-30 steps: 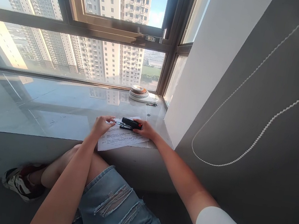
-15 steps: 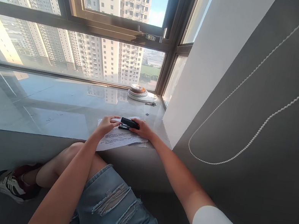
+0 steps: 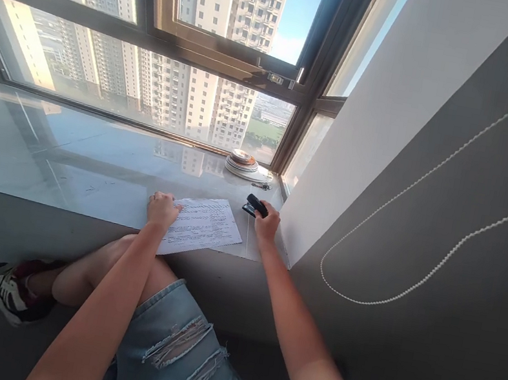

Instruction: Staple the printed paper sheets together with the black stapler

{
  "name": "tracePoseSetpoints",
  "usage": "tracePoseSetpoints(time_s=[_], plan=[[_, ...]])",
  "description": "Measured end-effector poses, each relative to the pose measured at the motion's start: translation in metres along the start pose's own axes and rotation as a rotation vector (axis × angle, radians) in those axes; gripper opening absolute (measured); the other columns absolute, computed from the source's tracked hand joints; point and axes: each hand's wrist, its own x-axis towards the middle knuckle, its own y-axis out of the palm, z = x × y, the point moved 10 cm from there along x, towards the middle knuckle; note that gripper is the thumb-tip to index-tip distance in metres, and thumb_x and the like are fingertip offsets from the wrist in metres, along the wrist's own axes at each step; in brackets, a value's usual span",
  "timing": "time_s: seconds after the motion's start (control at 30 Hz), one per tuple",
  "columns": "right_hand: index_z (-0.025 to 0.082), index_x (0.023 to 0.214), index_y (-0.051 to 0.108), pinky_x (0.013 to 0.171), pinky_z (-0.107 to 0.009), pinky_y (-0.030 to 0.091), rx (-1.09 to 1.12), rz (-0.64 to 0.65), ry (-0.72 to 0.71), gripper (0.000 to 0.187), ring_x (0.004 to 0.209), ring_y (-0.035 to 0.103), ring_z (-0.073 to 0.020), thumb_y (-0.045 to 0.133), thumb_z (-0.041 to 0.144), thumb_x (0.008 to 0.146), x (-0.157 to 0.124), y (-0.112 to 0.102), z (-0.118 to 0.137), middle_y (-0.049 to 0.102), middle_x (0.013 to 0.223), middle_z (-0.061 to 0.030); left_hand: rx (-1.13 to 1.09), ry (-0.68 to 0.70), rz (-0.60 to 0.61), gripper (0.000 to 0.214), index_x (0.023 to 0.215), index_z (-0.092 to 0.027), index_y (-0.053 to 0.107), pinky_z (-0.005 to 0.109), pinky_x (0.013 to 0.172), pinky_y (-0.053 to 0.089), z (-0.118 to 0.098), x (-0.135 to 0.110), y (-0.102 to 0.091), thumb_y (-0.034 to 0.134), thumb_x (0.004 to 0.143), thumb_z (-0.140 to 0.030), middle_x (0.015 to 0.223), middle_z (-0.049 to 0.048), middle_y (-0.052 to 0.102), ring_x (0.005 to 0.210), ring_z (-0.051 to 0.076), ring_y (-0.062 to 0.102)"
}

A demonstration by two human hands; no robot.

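A black stapler (image 3: 256, 206) is in my right hand (image 3: 268, 224), its jaw end pointing left, above the right part of the sill and apart from the paper. Printed paper (image 3: 205, 227) lies slanted on the sill; its near left corner reaches over the front edge. My left hand (image 3: 163, 209) grips the paper's left side, thumb on top and the other fingers curled, partly hidden. Whether it is one sheet or more I cannot tell.
A stack of round plates or discs (image 3: 241, 163) stands by the window corner, with a small dark item (image 3: 261, 186), perhaps keys, in front. Another pale sheet (image 3: 96, 192) lies left on the glossy sill (image 3: 6, 146). A beaded blind cord (image 3: 376, 303) hangs at the right wall.
My right hand has carried the stapler off the paper to the right. My left hand has moved from beside the stapler to the paper's left side. The view has tilted.
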Motion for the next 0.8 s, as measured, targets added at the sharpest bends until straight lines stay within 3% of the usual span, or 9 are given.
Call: tracePoseSetpoints(time_s=[0.17,0.3,0.43,0.67,0.8], plan=[[0.023,0.119,0.070,0.096,-0.044,0.050,-0.128,0.026,0.164,0.043,0.112,0.062,-0.0312,0.054,0.024,0.080,-0.003,0.000,-0.014,0.074,0.109,-0.0084,-0.116,0.062,0.053,0.018,0.103,-0.020,0.070,0.047,0.099,0.048,-0.012,0.003,-0.002,0.063,0.090,-0.030,0.119,0.0169,0.069,0.118,0.039,0.060],[0.023,0.122,0.069,0.103,-0.045,0.043,-0.225,0.035,0.053,0.049,0.116,0.059,-0.0301,0.051,0.018,0.077,-0.005,0.002,0.009,0.073,0.117,-0.0079,-0.288,0.176,0.100,0.017,0.105,-0.024,0.069,0.039,0.097,0.049,-0.031,0.007,-0.003,0.059,0.093,-0.032,0.114,0.0076,0.075,0.110,0.030,0.066],[0.025,0.121,0.070,0.104,-0.044,0.040,-0.229,0.055,0.053,0.050,0.111,0.061,-0.0290,0.050,0.018,0.076,-0.007,0.002,0.017,0.074,0.112,-0.0066,-0.274,0.236,0.098,0.017,0.106,-0.025,0.069,0.041,0.099,0.048,-0.043,0.009,-0.004,0.058,0.094,-0.030,0.114,0.0064,0.076,0.113,0.030,0.065],[0.023,0.098,0.077,0.103,-0.044,0.037,-0.251,0.051,0.082,0.042,0.105,0.060,-0.0281,0.042,0.019,0.075,-0.007,-0.002,0.020,0.073,0.096,-0.0070,-0.241,0.201,0.125,0.019,0.110,-0.025,0.069,0.043,0.101,0.046,-0.043,0.008,0.000,0.059,0.096,-0.031,0.117,0.0084,0.074,0.118,0.033,0.063],[0.023,0.095,0.074,0.101,-0.042,0.037,-0.219,0.102,0.066,0.041,0.106,0.058,-0.0275,0.036,0.021,0.082,-0.007,0.004,0.021,0.072,0.098,-0.0068,-0.248,0.190,0.112,0.020,0.112,-0.024,0.069,0.045,0.102,0.047,-0.043,0.005,-0.003,0.059,0.096,-0.030,0.118,0.0089,0.074,0.118,0.033,0.063]])
